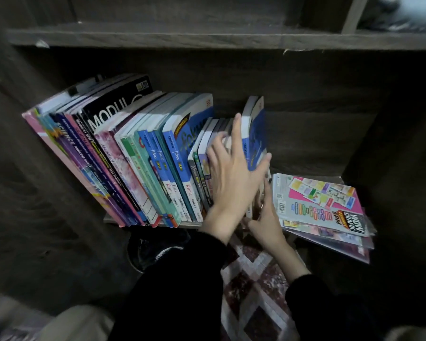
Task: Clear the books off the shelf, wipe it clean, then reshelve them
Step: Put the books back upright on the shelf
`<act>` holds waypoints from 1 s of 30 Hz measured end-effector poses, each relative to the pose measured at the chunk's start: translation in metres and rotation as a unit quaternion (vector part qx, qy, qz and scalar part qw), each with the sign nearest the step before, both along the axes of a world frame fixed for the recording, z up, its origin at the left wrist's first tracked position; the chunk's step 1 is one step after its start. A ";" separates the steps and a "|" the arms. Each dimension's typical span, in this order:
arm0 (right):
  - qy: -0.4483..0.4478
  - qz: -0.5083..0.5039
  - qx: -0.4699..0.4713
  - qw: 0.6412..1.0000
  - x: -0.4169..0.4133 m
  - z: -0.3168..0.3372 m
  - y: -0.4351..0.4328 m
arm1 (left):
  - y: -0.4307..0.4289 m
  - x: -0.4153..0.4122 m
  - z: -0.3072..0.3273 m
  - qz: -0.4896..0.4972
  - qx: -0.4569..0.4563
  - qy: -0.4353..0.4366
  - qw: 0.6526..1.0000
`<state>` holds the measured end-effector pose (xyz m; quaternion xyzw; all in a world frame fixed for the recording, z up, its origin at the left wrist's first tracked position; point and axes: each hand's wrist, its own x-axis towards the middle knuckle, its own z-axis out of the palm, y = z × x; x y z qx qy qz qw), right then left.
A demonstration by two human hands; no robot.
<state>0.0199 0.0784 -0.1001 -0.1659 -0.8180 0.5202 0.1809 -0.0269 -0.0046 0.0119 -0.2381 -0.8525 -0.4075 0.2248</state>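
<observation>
A row of books stands on the dark wooden shelf, leaning left. At the row's right end an upright blue book is blurred. My left hand lies spread over the spines of the thin books beside it, fingers straight, with the thumb across the blue book's cover. My right hand is lower, at the foot of the blue book, holding its bottom edge between thumb and fingers; my left hand partly hides those fingers. A stack of flat books lies on the shelf at the right.
An upper shelf board runs across the top. The shelf's side walls close in left and right. Below the shelf lie a patterned red and white mat and a dark round object. Bare shelf shows behind the flat stack.
</observation>
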 end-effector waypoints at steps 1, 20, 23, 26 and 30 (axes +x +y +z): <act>-0.015 0.014 -0.001 1.000 0.002 0.003 0.002 | 0.005 -0.007 0.005 -0.016 -0.024 -0.005 1.000; -0.113 0.079 0.027 0.990 0.015 0.018 0.015 | 0.022 -0.001 0.006 -0.124 0.015 -0.125 0.984; -0.085 0.052 0.020 0.995 0.017 0.034 0.025 | 0.006 0.009 0.011 -0.131 0.048 -0.121 0.983; -0.002 0.001 -0.028 1.000 0.009 0.052 0.037 | -0.023 0.022 0.029 -0.131 0.036 -0.128 0.982; 0.022 -0.048 0.050 0.997 -0.012 0.085 0.037 | -0.076 0.034 0.060 -0.128 0.028 -0.161 0.978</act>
